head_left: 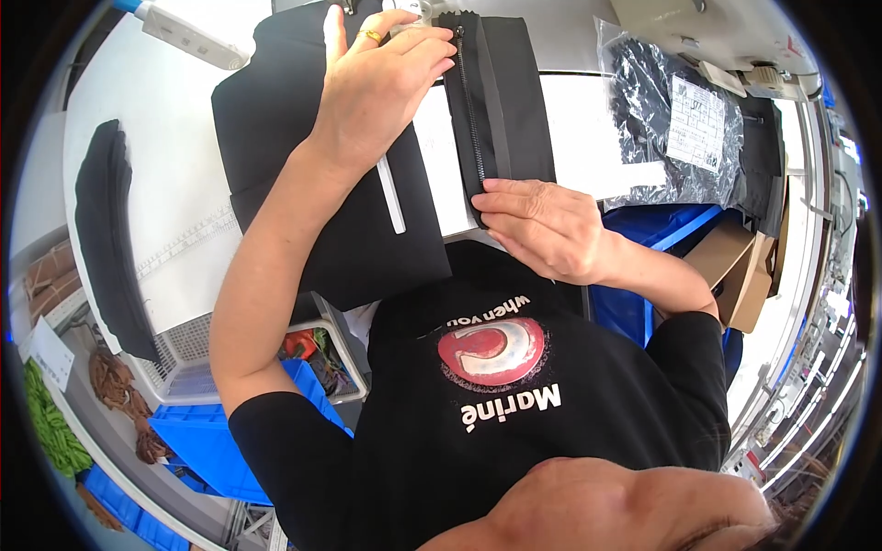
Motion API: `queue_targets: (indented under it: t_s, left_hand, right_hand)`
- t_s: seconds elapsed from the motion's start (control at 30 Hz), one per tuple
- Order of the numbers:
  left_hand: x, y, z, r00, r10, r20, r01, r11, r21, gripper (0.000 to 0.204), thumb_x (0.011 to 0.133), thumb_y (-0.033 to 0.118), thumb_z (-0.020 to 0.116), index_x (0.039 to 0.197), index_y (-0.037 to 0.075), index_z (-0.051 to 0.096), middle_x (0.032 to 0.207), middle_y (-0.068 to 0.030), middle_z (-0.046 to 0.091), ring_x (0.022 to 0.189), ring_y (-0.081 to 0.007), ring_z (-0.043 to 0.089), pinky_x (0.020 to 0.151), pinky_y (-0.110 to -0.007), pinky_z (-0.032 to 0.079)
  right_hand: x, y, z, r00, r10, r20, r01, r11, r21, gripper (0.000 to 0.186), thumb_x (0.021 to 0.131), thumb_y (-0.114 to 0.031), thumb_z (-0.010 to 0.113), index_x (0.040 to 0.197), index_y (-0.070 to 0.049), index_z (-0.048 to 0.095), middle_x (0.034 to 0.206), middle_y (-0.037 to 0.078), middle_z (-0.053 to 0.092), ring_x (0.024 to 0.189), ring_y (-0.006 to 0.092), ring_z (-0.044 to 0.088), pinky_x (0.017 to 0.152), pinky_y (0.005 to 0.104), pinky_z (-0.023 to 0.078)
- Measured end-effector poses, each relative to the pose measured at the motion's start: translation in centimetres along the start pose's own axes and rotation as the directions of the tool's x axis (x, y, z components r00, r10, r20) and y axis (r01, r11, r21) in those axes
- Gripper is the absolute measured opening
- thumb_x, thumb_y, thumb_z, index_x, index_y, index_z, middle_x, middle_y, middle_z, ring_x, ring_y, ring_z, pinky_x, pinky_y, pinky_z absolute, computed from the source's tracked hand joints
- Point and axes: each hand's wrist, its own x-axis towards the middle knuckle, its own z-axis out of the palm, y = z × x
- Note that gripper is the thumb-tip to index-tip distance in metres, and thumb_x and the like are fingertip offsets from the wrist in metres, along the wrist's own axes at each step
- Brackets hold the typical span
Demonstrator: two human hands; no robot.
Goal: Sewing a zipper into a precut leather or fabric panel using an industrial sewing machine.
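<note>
A black zipper (471, 110) runs lengthwise, next to a black fabric strip (524, 101) on its right. Its near end is pinched between the thumb and fingers of my right hand (548, 228). At the far end my left hand (381, 87), with a ring on one finger, reaches out with its fingers extended and thumb apart. Some of its fingertips touch the zipper's edge. Beneath my left wrist spreads a large black fabric panel (276, 110) with a narrow white strip or slot (391, 197). Small machine parts (411, 11) beyond my left fingers are partly hidden.
The pale sewing machine body (726, 28) stands at the far right, near a clear bag of black material (643, 119). Folded black fabric (106, 220) lies on the white table's left side. Blue crates (216, 441), a basket (335, 354) and a cardboard box (735, 266) sit lower down.
</note>
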Motion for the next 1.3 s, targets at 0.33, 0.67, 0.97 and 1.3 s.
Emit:
queue_targets:
  t_s: [0.33,0.67,0.97,1.3]
  left_hand:
    - [-0.3,-0.1,-1.2,0.994,0.047,0.098,-0.043,0.998,-0.04,0.043,0.076,0.044,0.071,0.106,0.013,0.068,0.118,0.0076,0.064,0.116,-0.019,0.053,0.103,-0.063,0.026]
    - [-0.5,0.5,-1.9,0.991,0.015,0.135,-0.004,0.997,-0.082,0.058,0.07,0.047,0.073,0.113,0.009,0.066,0.124,0.0037,0.061,0.122,-0.0232,0.048,0.104,-0.066,0.025]
    - [-0.8,1.6,-2.1,0.988,-0.048,0.148,0.049,0.999,-0.003,0.057,0.07,0.048,0.073,0.115,0.012,0.066,0.122,0.0043,0.059,0.125,-0.0219,0.045,0.106,-0.063,0.02]
    - [-0.6,1.5,-2.2,0.99,-0.02,0.14,0.018,1.0,0.016,0.052,0.07,0.047,0.074,0.107,0.012,0.067,0.124,0.0057,0.06,0.126,-0.0203,0.046,0.106,-0.065,0.019]
  right_hand:
    - [-1.3,0.4,0.6,0.981,-0.19,0.044,0.195,0.959,-0.206,0.021,0.069,-0.006,0.072,0.087,0.004,0.065,0.105,0.016,0.065,0.1,0.0286,0.065,0.081,0.0371,0.057]
    - [6.1,7.5,-1.5,0.996,0.07,-0.051,-0.083,0.939,-0.334,0.035,0.078,-0.017,0.072,0.107,-0.001,0.062,0.113,0.011,0.062,0.096,0.0287,0.061,0.08,0.0367,0.052]
    - [5.1,9.1,-0.3,0.997,0.047,-0.059,-0.067,0.914,-0.4,0.036,0.079,-0.022,0.072,0.109,-0.003,0.063,0.118,0.008,0.061,0.105,0.0252,0.057,0.082,0.0361,0.05]
    - [5.3,8.9,-0.3,0.997,0.059,-0.041,-0.071,0.899,-0.433,0.036,0.079,-0.022,0.071,0.11,-0.006,0.063,0.12,0.005,0.061,0.105,0.0231,0.057,0.079,0.0348,0.05]
